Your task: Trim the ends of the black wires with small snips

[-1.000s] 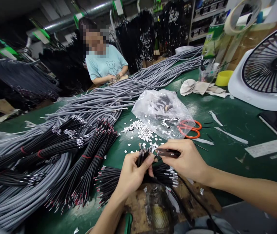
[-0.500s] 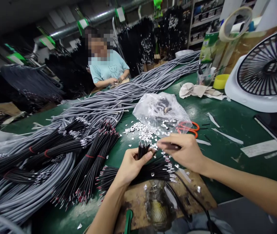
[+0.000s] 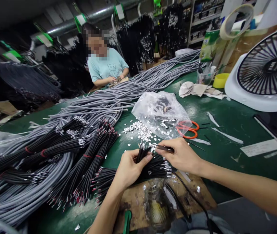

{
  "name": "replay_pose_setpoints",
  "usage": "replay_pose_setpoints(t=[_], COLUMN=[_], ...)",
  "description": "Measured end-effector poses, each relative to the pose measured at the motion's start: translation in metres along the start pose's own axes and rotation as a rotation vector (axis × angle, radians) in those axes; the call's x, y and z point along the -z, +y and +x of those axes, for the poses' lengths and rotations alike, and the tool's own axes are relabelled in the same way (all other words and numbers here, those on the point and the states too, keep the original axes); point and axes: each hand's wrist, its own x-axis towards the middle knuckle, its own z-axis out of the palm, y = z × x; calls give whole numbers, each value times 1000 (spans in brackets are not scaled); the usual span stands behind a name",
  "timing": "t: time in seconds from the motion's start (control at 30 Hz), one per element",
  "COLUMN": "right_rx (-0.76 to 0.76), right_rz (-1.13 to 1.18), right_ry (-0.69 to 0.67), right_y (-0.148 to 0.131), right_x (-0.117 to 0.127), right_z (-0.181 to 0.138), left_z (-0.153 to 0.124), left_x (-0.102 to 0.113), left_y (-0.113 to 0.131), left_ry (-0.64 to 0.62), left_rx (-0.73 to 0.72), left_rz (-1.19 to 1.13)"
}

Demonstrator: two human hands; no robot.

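My left hand is closed round a small bunch of black wires, their bare ends pointing up. In my right hand is a pair of dark tweezers, its tips at the ends of the bunch. A small silvery piece shows at those tips; whether they grip it I cannot tell. Just beyond the hands lies a scattered heap of small silvery pieces. Beneath them, more black wires with pale ends rest partly on a worn wooden board.
Orange-handled scissors lie by a clear plastic bag. Tied black wire bundles and grey cables cover the left side. A fan stands at right. Across the table sits a person. A green-handled tool lies in front.
My right hand has turned and lowered, bringing the tweezer tips against the wire ends. My left hand keeps its hold, and the view has shifted slightly.
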Motion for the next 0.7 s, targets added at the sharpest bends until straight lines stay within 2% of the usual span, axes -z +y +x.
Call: replay_pose_setpoints(t=[0.13, 0.2, 0.4, 0.7], right_rx=[-28, -54, -41, -27], right_rz=[-78, -110, -17, 82], right_ry=[-123, -172, 75, 22], right_y=[1, 2, -1, -4], right_x=[1, 3, 4, -1], right_z=[-1, -2, -2, -5], left_z=[0, 0, -5, -10], left_x=[-3, -5, -10, -12], left_y=[-2, -5, -2, 5], left_ry=[165, 202, 344, 403], left_rx=[-1, 22, 26, -26], left_rz=[-3, -68, -164, -144])
